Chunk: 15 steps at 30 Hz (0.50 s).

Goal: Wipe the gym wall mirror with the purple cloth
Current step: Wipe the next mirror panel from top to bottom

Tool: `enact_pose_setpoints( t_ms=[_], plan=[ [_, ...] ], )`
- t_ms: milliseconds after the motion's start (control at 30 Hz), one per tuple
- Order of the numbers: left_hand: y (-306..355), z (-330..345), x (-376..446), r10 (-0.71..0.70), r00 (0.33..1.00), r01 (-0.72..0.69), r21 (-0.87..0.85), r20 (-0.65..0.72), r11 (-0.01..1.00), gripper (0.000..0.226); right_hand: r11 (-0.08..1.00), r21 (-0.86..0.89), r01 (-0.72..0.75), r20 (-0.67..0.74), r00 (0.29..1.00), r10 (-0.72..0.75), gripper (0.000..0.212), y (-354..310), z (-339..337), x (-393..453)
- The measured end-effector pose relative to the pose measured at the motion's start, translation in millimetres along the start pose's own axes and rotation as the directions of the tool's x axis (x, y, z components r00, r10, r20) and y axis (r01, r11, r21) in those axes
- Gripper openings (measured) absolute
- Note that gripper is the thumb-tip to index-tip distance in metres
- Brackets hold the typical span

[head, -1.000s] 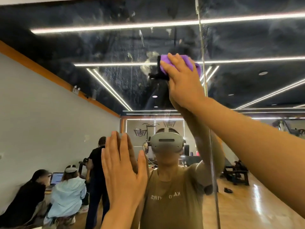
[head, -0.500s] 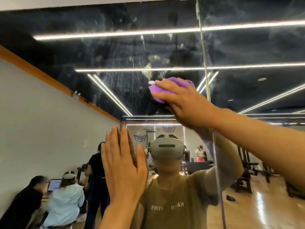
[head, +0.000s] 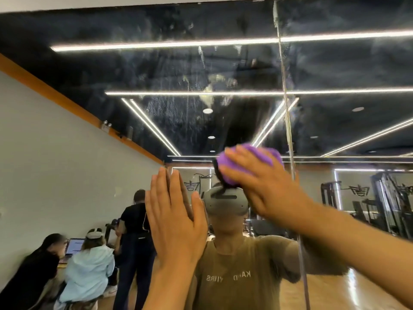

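Observation:
The gym wall mirror [head: 143, 70] fills the view, with whitish streaks and smears [head: 210, 95] on its upper middle. My right hand [head: 263, 186] holds the bunched purple cloth [head: 267, 155] against the glass, its fingers spread and bent over the wad. The cloth sits just left of the vertical mirror seam [head: 285, 97], level with my reflected headset. My left hand [head: 176, 220] lies flat on the glass at lower centre with straight fingers pointing up, holding nothing.
The mirror's top edge meets a pale wall strip [head: 111, 2]. Reflected in the glass are several people with a laptop [head: 74, 246] at lower left, gym machines [head: 384, 202] at right and a wooden floor.
My right hand has dragged the purple cloth down the glass from the smeared patch to the level of the reflected headset. My left hand has stayed flat on the mirror.

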<state>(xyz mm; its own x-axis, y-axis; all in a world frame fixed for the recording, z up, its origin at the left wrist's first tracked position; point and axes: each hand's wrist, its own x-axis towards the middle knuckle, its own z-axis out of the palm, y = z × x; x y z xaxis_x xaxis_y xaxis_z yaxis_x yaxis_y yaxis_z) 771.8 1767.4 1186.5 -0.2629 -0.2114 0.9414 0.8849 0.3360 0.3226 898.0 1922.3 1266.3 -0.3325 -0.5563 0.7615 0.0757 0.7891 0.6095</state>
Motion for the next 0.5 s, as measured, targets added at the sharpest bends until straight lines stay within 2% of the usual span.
enact_pose_setpoints(
  t_ms=[133,333,400,500],
  plan=[
    [-1,-3,0,0.008,1.000,-0.008,-0.033,0.009,0.999,0.068,0.989,-0.021,0.144,0.136,0.981,-0.140,0.048,-3,3,-30],
    [-10,-10,4,0.042,0.998,-0.044,0.029,0.055,0.999,0.066,0.942,-0.087,0.323,0.150,0.939,-0.308,0.047,29,-8,23],
    [-16,-13,6,0.069,0.995,-0.071,0.033,0.077,0.997,0.065,0.958,-0.085,0.272,0.142,0.955,-0.259,0.047,41,-11,50],
    [-24,-18,8,0.131,0.987,-0.137,0.052,0.095,0.989,0.064,0.995,-0.081,0.057,0.084,0.995,-0.050,0.050,61,-19,98]
  ],
)
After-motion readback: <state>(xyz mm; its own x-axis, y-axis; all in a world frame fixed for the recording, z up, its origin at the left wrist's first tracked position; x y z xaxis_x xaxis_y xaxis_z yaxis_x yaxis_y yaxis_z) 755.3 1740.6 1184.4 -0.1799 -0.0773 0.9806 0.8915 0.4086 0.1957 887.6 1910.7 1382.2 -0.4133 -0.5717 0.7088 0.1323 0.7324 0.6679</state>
